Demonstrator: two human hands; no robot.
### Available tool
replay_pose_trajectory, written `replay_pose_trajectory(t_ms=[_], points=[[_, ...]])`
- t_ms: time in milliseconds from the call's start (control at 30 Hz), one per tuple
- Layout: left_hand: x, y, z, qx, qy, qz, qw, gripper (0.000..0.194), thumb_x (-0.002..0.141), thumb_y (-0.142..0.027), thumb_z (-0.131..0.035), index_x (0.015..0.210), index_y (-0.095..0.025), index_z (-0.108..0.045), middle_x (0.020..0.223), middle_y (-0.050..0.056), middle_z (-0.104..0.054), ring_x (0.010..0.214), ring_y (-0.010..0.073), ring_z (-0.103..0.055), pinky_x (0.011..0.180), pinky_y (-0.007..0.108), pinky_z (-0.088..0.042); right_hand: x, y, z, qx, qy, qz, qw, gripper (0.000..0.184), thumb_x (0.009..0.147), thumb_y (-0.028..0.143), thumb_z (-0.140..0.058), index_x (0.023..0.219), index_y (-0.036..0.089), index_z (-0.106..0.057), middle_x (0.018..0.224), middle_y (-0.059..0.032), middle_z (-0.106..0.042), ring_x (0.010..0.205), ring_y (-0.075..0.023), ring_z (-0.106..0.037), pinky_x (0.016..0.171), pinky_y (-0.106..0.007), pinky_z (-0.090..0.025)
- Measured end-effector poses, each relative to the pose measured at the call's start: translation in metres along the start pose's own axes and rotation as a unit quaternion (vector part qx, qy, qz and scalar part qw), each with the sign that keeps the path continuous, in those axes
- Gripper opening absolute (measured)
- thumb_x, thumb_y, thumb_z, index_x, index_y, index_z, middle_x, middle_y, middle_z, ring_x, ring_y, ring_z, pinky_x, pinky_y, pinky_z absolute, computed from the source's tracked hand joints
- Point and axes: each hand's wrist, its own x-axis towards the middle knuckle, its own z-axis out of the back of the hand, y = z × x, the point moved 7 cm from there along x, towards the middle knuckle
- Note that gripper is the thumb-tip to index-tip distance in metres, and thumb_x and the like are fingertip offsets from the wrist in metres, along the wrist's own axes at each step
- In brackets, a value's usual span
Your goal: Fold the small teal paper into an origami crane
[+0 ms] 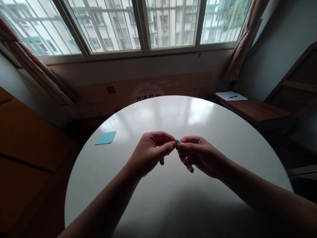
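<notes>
Over the middle of the white round table (158,205), both hands meet at a small folded piece of blue paper (182,152). My left hand (153,148) pinches its upper left end between thumb and forefinger. From the other side, my right hand (200,153) grips the same paper with its thumb and fingers, its lower fingers loosely curled. Much of the folded paper is hidden behind the fingertips, so its exact shape cannot be made out. A light blue stack of square paper (106,138) lies flat on the table to the left, apart from both hands.
Beyond the table's far edge stands a long box (119,89) with printed lettering, below a barred window (170,23). On the right, a wooden desk (267,110) bears a white sheet (229,96) with a black pen (233,97). A wooden cabinet (27,132) stands at left.
</notes>
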Motion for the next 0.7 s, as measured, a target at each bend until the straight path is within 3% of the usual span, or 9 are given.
replay_pose_trajectory(t_ms=[700], points=[[0.0016, 0.0032, -0.0016, -0.014, 0.023, 0.013, 1.0, 0.018, 0.077, -0.028, -0.076, 0.082, -0.012, -0.07, 0.062, 0.001, -0.058, 0.054, 0.0105, -0.05, 0.037, 0.014, -0.042, 0.0012, 0.0048, -0.0006, -0.024, -0.028, 0.021, 0.999, 0.027, 0.078, 0.037, -0.082, 0.076, 0.013, -0.07, 0.065, -0.0013, -0.056, 0.05, -0.01, -0.053, 0.039, -0.018, -0.045]])
